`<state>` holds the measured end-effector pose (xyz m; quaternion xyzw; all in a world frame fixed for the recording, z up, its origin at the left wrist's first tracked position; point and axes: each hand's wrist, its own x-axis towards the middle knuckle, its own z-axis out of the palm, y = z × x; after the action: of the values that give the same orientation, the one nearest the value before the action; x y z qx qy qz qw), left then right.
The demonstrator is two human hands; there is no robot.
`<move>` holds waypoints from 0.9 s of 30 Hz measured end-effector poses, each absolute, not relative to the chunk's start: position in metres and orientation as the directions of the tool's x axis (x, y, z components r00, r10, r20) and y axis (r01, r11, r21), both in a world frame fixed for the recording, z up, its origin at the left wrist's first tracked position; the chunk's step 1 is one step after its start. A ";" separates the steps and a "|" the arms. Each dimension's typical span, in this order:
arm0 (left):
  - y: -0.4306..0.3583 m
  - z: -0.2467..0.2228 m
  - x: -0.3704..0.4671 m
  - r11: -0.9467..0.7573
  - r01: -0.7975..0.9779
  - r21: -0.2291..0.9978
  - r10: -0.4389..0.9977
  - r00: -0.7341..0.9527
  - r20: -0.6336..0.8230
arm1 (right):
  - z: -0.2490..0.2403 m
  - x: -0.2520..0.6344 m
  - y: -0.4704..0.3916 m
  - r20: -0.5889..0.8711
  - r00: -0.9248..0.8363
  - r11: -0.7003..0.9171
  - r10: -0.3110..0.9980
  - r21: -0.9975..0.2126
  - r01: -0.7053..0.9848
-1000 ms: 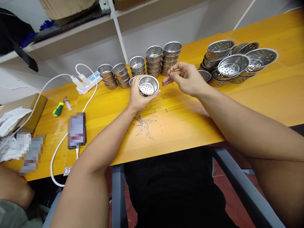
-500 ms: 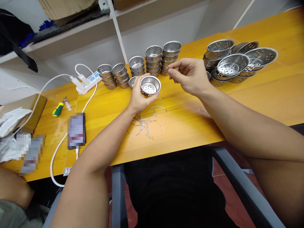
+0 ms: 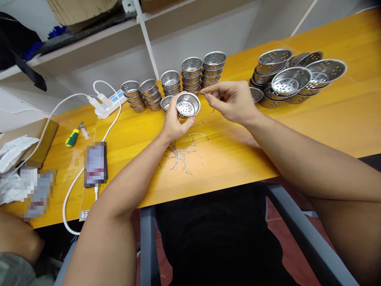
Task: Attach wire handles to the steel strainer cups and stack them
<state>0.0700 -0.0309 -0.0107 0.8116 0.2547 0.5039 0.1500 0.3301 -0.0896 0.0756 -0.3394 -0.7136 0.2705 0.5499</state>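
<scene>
A small perforated metal basket (image 3: 187,106) is tilted toward me above the table, with my left hand (image 3: 174,125) wrapped round its side. My right hand (image 3: 230,101) pinches a thin curved wire handle (image 3: 202,93) between thumb and forefinger. One end of this wire is at the basket's right rim; whether it passes through a hole I cannot tell. Below my left hand lies a loose pile of similar curved wires (image 3: 181,153). Stacks of the same baskets (image 3: 191,73) stand just behind my hands.
More stacked baskets (image 3: 290,81), some larger, stand at the right. On the left are a power strip (image 3: 110,104) with white cables, a phone (image 3: 95,164), a green-and-yellow screwdriver (image 3: 72,137) and a cardboard box (image 3: 49,137). Another person's knee (image 3: 19,238) shows at the lower left.
My right hand has moved left and slightly down, bringing the wire to the basket's rim. My left hand holds the basket almost where it was.
</scene>
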 end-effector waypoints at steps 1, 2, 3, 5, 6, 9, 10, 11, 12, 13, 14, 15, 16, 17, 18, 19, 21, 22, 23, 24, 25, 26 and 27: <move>-0.030 -0.011 0.069 -0.826 0.271 0.494 0.563 0.368 0.740 | 0.075 0.330 -0.090 0.604 -0.169 0.627 0.779 -0.755 0.191; -0.029 -0.011 0.068 -0.827 0.284 0.485 0.562 0.374 0.738 | 0.075 0.330 -0.090 0.607 -0.176 0.631 0.775 -0.750 0.197; -0.029 -0.011 0.067 -0.828 0.297 0.476 0.560 0.379 0.737 | 0.075 0.329 -0.090 0.607 -0.185 0.634 0.773 -0.746 0.204; -0.028 -0.011 0.065 -0.830 0.314 0.461 0.555 0.388 0.735 | 0.075 0.327 -0.092 0.602 -0.201 0.635 0.773 -0.740 0.224; -0.027 -0.011 0.065 -0.832 0.314 0.457 0.552 0.392 0.736 | 0.074 0.326 -0.093 0.597 -0.206 0.631 0.775 -0.740 0.233; -0.026 -0.014 0.065 -0.838 0.287 0.464 0.545 0.412 0.730 | 0.074 0.320 -0.097 0.569 -0.206 0.605 0.796 -0.752 0.260; -0.026 -0.015 0.065 -0.838 0.274 0.471 0.545 0.420 0.726 | 0.074 0.318 -0.097 0.558 -0.203 0.594 0.805 -0.757 0.272; -0.026 -0.016 0.066 -0.838 0.262 0.479 0.545 0.427 0.721 | 0.074 0.317 -0.098 0.548 -0.200 0.583 0.812 -0.760 0.285; -0.026 -0.016 0.067 -0.838 0.249 0.485 0.545 0.433 0.718 | 0.074 0.316 -0.098 0.542 -0.196 0.576 0.817 -0.761 0.299; -0.027 -0.016 0.068 -0.839 0.237 0.489 0.542 0.439 0.717 | 0.073 0.315 -0.098 0.538 -0.192 0.571 0.821 -0.759 0.312; -0.028 -0.016 0.069 -0.841 0.225 0.491 0.537 0.446 0.716 | 0.073 0.314 -0.098 0.538 -0.187 0.568 0.822 -0.757 0.322; -0.029 -0.015 0.069 -0.843 0.214 0.493 0.532 0.455 0.714 | 0.072 0.313 -0.097 0.539 -0.180 0.567 0.823 -0.755 0.330; -0.031 -0.013 0.071 -0.844 0.205 0.495 0.530 0.463 0.711 | 0.071 0.313 -0.096 0.543 -0.172 0.567 0.822 -0.752 0.335; -0.034 -0.011 0.072 -0.842 0.200 0.500 0.531 0.467 0.707 | 0.070 0.312 -0.096 0.546 -0.163 0.566 0.822 -0.752 0.338; -0.037 -0.009 0.073 -0.837 0.200 0.509 0.538 0.465 0.703 | 0.070 0.312 -0.096 0.550 -0.152 0.566 0.821 -0.752 0.337; -0.040 -0.006 0.074 -0.829 0.205 0.520 0.551 0.458 0.697 | 0.069 0.310 -0.095 0.554 -0.141 0.566 0.821 -0.755 0.332; -0.046 -0.001 0.076 -0.805 0.224 0.549 0.586 0.439 0.681 | 0.069 0.307 -0.096 0.560 -0.122 0.567 0.820 -0.764 0.308; -0.048 0.001 0.077 -0.793 0.231 0.563 0.602 0.431 0.672 | 0.069 0.305 -0.097 0.559 -0.117 0.567 0.821 -0.770 0.292; -0.051 0.003 0.077 -0.784 0.234 0.576 0.615 0.425 0.664 | 0.070 0.303 -0.097 0.557 -0.115 0.566 0.822 -0.778 0.273; -0.052 0.004 0.078 -0.776 0.233 0.586 0.624 0.421 0.659 | 0.071 0.301 -0.098 0.555 -0.118 0.565 0.824 -0.786 0.249; -0.053 0.005 0.078 -0.771 0.228 0.595 0.629 0.417 0.656 | 0.073 0.300 -0.099 0.551 -0.127 0.565 0.825 -0.795 0.219; -0.053 0.005 0.078 -0.768 0.219 0.602 0.632 0.413 0.656 | 0.075 0.301 -0.100 0.546 -0.146 0.565 0.825 -0.805 0.182; -0.053 0.005 0.077 -0.765 0.208 0.609 0.633 0.412 0.655 | 0.077 0.302 -0.100 0.537 -0.177 0.562 0.825 -0.815 0.143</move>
<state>0.0772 -0.0530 0.0049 0.8100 0.2597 0.4759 0.2235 0.3019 -0.1002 0.0773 -0.3458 -0.6993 0.3155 0.5402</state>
